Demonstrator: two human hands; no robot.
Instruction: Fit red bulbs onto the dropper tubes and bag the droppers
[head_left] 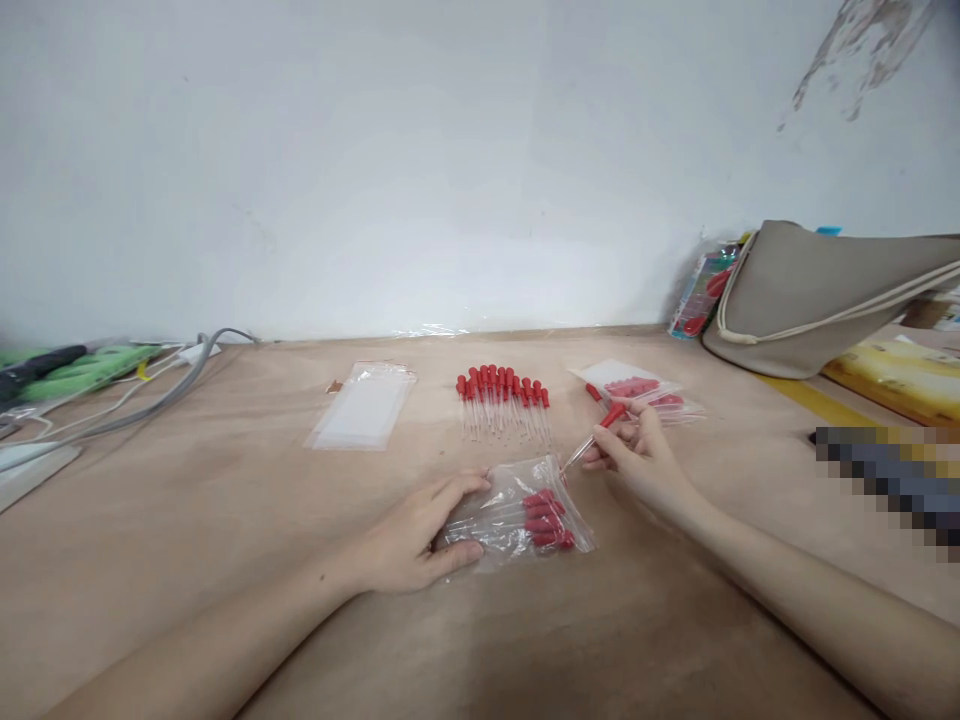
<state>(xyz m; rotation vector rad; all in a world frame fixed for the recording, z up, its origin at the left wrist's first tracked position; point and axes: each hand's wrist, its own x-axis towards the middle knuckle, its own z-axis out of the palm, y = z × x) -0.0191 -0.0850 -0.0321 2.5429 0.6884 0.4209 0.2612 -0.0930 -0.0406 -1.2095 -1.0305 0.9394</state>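
My left hand [424, 530] lies with thumb and fingers spread on the left end of a clear zip bag [502, 510], which holds several droppers with red bulbs [546, 520]. Pinched in my right hand [630, 455] is a dropper [613, 414] with a red bulb, its clear tip slanting down to the bag's upper right corner. Beyond the bag, a row of red-bulbed droppers [501, 385] rests on the table. Behind my right hand are filled bags [634, 388] with red bulbs inside. A stack of flat clear bags [365, 405] lies to the left.
Gray cables [169, 398] and a green object [97, 372] occupy the table's left side. At the right stand a gray-brown bag [810, 290] with a cord and a colourful package [701, 295]. A yellow package [900, 370] lies beside them, near a pixelated dark object [885, 480].
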